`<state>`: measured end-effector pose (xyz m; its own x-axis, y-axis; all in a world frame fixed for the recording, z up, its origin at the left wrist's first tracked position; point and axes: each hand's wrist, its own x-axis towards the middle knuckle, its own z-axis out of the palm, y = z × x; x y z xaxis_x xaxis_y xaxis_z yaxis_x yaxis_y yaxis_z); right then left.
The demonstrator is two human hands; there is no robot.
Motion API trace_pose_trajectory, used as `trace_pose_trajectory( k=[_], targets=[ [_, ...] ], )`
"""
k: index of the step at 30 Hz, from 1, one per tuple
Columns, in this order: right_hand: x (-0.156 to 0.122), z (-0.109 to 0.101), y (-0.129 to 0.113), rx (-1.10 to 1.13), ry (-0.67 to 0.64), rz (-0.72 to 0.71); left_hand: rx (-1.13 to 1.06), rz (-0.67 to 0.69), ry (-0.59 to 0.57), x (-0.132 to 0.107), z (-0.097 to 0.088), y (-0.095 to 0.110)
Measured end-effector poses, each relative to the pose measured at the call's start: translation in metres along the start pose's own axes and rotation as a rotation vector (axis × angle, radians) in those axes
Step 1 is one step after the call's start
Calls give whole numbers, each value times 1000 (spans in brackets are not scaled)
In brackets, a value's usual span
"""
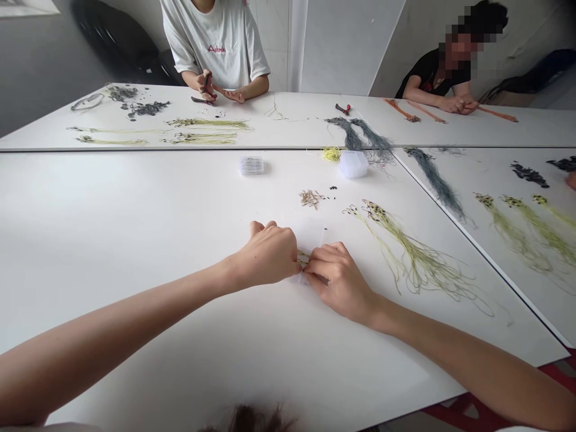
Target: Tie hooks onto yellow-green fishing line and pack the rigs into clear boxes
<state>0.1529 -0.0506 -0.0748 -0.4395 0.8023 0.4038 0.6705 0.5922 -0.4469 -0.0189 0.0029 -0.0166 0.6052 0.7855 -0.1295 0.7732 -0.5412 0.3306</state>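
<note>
My left hand (269, 254) and my right hand (335, 277) meet at the middle of the white table (135, 240). Both are closed with fingers pinched around a small bundle of thin yellowish strands (302, 258) held between them. The bundle is mostly hidden by my fingers. Under my hands lies a small clear plastic sheet or bag (310, 234). To the right spreads a loose bunch of yellow-green cords with dark beads (414, 258).
A small pile of brownish metal bits (310, 198), a clear box (251, 165) and a white container (353, 164) lie farther back. Grey cords (360, 135) and more green cords (526, 231) lie on adjoining tables. Two other people sit across, one holding pliers (206, 87).
</note>
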Motion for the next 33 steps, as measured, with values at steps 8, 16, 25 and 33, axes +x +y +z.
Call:
trace_pose_trajectory(
  k=[8, 16, 25, 33],
  targets=[
    [-1, -1, 0, 12, -10, 7, -30, -38, -3, -1, -24, -9],
    [-1, 0, -1, -2, -11, 10, -58, 63, 7, -14, -12, -18],
    [0, -1, 1, -28, -24, -4, -4, 181, 46, -6, -3, -27],
    [3, -8, 6, 0, -78, -13, 49, 385, 119, -23, -7, -28]
  ],
)
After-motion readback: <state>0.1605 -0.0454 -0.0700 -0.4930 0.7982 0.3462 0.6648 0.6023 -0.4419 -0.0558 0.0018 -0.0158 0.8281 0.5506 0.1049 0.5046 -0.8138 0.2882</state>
